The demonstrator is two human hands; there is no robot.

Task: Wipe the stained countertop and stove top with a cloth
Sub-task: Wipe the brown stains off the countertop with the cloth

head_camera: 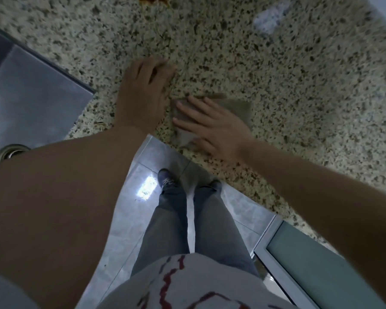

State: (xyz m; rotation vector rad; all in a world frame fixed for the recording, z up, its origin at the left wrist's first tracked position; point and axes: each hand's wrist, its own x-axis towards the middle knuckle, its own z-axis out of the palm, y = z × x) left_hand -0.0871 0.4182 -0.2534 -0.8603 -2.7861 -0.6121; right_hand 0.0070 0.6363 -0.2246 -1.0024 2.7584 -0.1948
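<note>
On the speckled tabletop point(276, 85), near its front edge, the right hand point(212, 128) presses flat, fingers straight, on the brown cloth point(234, 108), while the left hand point(143, 90) rests open just beside it, by the sink point(31, 97).

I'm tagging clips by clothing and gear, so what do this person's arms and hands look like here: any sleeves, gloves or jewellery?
Both forearms are bare from the frame edge to the wrist, with no sleeves in view. The left hand and right hand wear no gloves, and no watch, ring or bracelet shows. The picture is motion-blurred, so small items could be missed.
</note>
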